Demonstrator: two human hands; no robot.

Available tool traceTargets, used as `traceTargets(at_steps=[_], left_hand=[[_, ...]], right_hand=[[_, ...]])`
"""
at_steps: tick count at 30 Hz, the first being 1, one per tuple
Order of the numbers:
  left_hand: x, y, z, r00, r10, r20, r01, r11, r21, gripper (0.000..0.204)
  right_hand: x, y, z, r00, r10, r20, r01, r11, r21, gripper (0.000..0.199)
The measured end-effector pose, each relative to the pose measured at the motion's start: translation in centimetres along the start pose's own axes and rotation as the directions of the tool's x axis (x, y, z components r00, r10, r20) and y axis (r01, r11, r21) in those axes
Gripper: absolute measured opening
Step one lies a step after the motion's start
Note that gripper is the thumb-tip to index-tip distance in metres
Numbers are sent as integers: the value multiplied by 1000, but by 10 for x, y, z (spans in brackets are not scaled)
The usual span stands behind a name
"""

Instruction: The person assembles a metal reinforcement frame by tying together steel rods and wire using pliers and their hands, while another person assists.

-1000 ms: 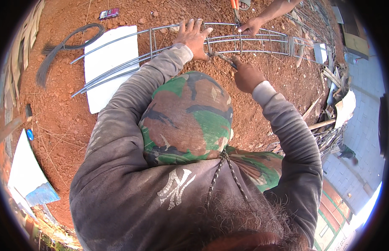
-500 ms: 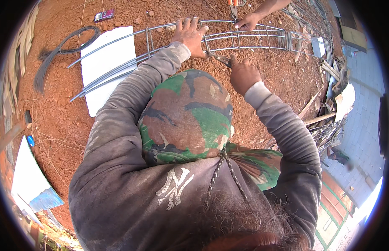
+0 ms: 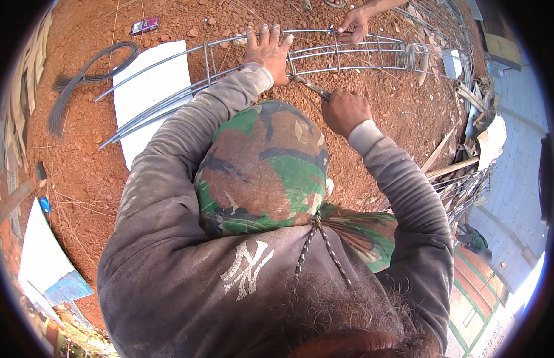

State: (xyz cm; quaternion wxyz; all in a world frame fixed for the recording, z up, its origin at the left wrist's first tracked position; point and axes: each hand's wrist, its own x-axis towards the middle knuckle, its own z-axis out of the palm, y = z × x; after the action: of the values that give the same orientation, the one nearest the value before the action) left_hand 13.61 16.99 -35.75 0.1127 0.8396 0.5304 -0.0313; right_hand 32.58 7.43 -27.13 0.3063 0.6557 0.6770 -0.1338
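Observation:
My left hand (image 3: 268, 55) lies with fingers spread across the upper bars of a long, curved steel rebar cage (image 3: 360, 50). Closed around the handles of metal pincers (image 3: 313, 88), my right hand (image 3: 347, 112) is just below the cage. The jaws of the pincers meet the lower bar at a cross tie beside my left palm; whether they grip wire is too small to tell. Another person's hand (image 3: 354, 25) touches the cage's far bar, right of my left hand.
A coil of thin wire (image 3: 89, 71) lies at left beside a white board (image 3: 150, 65) under the bar ends. A small pink-and-dark packet (image 3: 144, 25) rests on red soil. Wood scraps and steel bars (image 3: 462, 149) are piled at right. Camouflage cloth (image 3: 265, 167) bulges between my arms.
My right hand has closed its fingers tighter around the pincers and shifted slightly left. The other person's hand has moved up, and the orange-handled pliers near it have left view.

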Motion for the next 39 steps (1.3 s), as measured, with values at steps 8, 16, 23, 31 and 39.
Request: traceTargets(at_steps=[8,16,23,31,39], left_hand=[[0,-1,1,999,-39,15,40,993,-110,102],[-2,2,4,1000,-5,-28,3,997,-79,103],[-1,3,3,999,-20,-34,17,997,-70,104],[0,6,-2,1000,-18,-22,16,997,-70,105],[-1,3,1,1000,-13,-18,12,998,-63,105]], right_hand=[[-1,-4,63,752,-484,448,-601,-223,767,33],[-28,0,57,997,-28,72,-53,434,899,45],[-43,-2,50,975,198,-104,-146,916,375,66],[-16,42,69,709,-497,500,-565,23,825,46],[-21,30,65,802,-451,392,-472,-76,878,45]])
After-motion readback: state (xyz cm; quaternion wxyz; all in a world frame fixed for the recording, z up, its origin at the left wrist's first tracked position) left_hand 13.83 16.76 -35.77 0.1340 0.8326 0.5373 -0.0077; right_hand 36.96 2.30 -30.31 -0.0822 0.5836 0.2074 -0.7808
